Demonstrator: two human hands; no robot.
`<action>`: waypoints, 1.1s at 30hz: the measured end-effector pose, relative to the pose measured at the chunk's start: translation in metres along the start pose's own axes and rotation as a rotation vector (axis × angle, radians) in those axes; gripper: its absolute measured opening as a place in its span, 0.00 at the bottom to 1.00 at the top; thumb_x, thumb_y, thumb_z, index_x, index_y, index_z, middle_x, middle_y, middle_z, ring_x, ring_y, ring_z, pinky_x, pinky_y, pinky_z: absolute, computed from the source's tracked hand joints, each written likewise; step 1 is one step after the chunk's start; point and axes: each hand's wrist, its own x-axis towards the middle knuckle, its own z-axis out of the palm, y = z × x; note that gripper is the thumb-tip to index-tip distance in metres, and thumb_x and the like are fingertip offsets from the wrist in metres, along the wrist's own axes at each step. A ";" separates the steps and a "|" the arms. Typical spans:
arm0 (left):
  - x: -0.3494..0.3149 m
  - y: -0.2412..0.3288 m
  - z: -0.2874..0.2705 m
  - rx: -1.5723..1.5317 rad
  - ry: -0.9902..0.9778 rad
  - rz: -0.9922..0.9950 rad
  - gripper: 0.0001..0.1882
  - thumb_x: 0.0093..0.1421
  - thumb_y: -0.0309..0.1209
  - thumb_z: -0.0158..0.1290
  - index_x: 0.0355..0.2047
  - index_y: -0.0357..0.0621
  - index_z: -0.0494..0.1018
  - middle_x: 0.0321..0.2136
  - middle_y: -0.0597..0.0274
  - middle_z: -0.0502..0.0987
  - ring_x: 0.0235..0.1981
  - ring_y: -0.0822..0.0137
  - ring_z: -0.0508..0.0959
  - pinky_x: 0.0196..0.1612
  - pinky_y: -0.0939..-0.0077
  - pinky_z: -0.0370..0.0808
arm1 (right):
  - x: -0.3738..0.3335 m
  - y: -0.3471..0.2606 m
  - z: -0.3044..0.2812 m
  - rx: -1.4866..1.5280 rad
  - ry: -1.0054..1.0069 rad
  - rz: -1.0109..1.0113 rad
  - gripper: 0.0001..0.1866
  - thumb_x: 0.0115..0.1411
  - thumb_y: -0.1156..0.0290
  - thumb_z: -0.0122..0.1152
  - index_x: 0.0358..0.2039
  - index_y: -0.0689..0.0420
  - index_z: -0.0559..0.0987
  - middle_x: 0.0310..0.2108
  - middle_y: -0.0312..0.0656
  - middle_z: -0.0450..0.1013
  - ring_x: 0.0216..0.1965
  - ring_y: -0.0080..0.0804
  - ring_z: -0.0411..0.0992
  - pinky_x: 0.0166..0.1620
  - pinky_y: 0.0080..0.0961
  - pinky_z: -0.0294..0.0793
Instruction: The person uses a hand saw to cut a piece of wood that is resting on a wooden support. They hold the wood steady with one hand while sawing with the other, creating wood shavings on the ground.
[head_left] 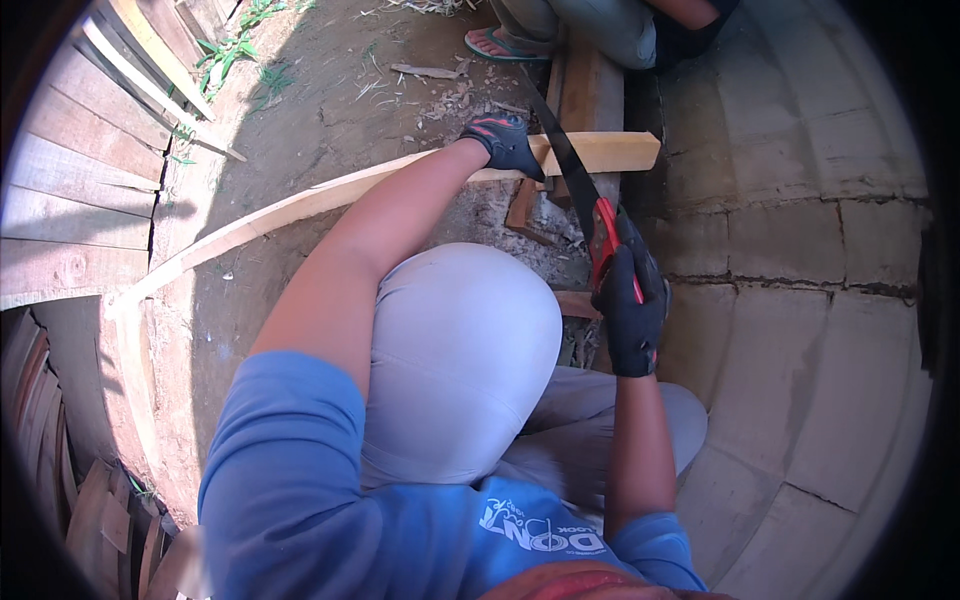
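Note:
A long pale wooden plank [330, 192] stretches from the lower left across to the upper middle right. My left hand [507, 143], in a black and red glove, is closed over the plank near its right end. In my gloved right hand [634, 305] is the red handle of a hand saw [572, 168]. The dark blade slants up and left from the handle and crosses the plank just right of my left hand. Whether its teeth are in the wood I cannot tell. Under the plank sits a small brown wood block [524, 208].
A person [600, 25] in a sandal crouches at the top, beside a thick wooden beam [592, 95]. Wood shavings [465, 105] litter the dirt. Boards [85, 190] stand along the left, with more wood strips below. A block wall [790, 240] borders my right side.

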 end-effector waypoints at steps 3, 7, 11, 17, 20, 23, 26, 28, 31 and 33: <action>-0.002 0.001 -0.004 0.002 -0.006 0.034 0.48 0.40 0.72 0.68 0.47 0.42 0.87 0.47 0.45 0.86 0.47 0.50 0.87 0.51 0.57 0.82 | -0.041 0.003 -0.019 -0.101 0.047 -0.080 0.22 0.77 0.62 0.52 0.65 0.55 0.80 0.57 0.49 0.81 0.53 0.35 0.81 0.56 0.33 0.77; -0.018 0.009 -0.001 0.010 0.190 0.050 0.49 0.43 0.72 0.67 0.54 0.45 0.82 0.49 0.44 0.84 0.49 0.47 0.85 0.54 0.55 0.81 | -0.054 -0.009 -0.024 -0.053 0.021 0.025 0.21 0.77 0.62 0.53 0.65 0.54 0.80 0.59 0.49 0.80 0.59 0.40 0.80 0.60 0.36 0.76; -0.036 0.016 0.027 0.108 0.359 0.115 0.43 0.50 0.64 0.67 0.55 0.43 0.77 0.47 0.44 0.83 0.49 0.47 0.85 0.51 0.50 0.81 | -0.044 0.002 -0.024 0.044 0.033 0.052 0.21 0.76 0.62 0.54 0.64 0.54 0.80 0.60 0.48 0.80 0.61 0.43 0.79 0.62 0.37 0.75; -0.024 0.009 0.036 0.075 0.495 0.067 0.28 0.56 0.49 0.65 0.50 0.43 0.78 0.40 0.43 0.84 0.43 0.46 0.86 0.46 0.50 0.81 | -0.029 -0.001 -0.018 0.082 0.030 -0.005 0.19 0.75 0.65 0.56 0.62 0.52 0.82 0.58 0.48 0.81 0.60 0.42 0.80 0.62 0.36 0.75; -0.020 0.006 0.036 0.013 0.462 0.040 0.22 0.58 0.43 0.62 0.48 0.44 0.79 0.41 0.42 0.85 0.44 0.44 0.86 0.48 0.48 0.82 | -0.024 0.000 -0.017 0.038 0.029 -0.033 0.19 0.75 0.65 0.57 0.62 0.55 0.82 0.57 0.46 0.82 0.56 0.34 0.80 0.59 0.32 0.76; -0.018 0.011 0.037 0.021 0.457 0.023 0.21 0.58 0.43 0.61 0.47 0.44 0.80 0.42 0.42 0.85 0.45 0.43 0.86 0.50 0.47 0.82 | -0.023 0.002 -0.022 0.013 0.037 -0.055 0.20 0.75 0.65 0.57 0.62 0.57 0.82 0.56 0.46 0.83 0.54 0.31 0.81 0.58 0.31 0.76; -0.011 0.000 0.037 0.026 0.392 -0.019 0.21 0.59 0.43 0.59 0.46 0.44 0.81 0.43 0.42 0.85 0.46 0.42 0.85 0.50 0.47 0.82 | -0.035 0.001 -0.032 0.088 0.021 0.030 0.18 0.75 0.66 0.57 0.61 0.54 0.82 0.57 0.47 0.82 0.58 0.39 0.80 0.60 0.35 0.76; -0.010 -0.002 0.039 0.027 0.402 -0.005 0.21 0.60 0.45 0.58 0.45 0.43 0.82 0.43 0.41 0.85 0.45 0.41 0.85 0.50 0.47 0.82 | -0.049 -0.002 -0.042 0.129 0.004 0.104 0.18 0.75 0.67 0.57 0.61 0.52 0.82 0.57 0.48 0.81 0.61 0.43 0.79 0.62 0.37 0.75; -0.010 0.008 0.033 -0.021 0.367 -0.006 0.21 0.59 0.46 0.58 0.46 0.44 0.82 0.43 0.41 0.85 0.45 0.42 0.86 0.49 0.47 0.82 | -0.066 -0.007 -0.057 0.059 0.013 0.086 0.18 0.75 0.66 0.57 0.62 0.52 0.82 0.55 0.47 0.82 0.58 0.41 0.80 0.60 0.35 0.76; -0.012 0.004 0.037 -0.007 0.397 -0.017 0.21 0.59 0.46 0.58 0.46 0.45 0.82 0.43 0.41 0.85 0.45 0.42 0.86 0.49 0.47 0.82 | -0.070 -0.007 -0.062 -0.109 0.039 -0.078 0.19 0.75 0.66 0.57 0.62 0.52 0.82 0.50 0.45 0.84 0.48 0.36 0.84 0.53 0.33 0.79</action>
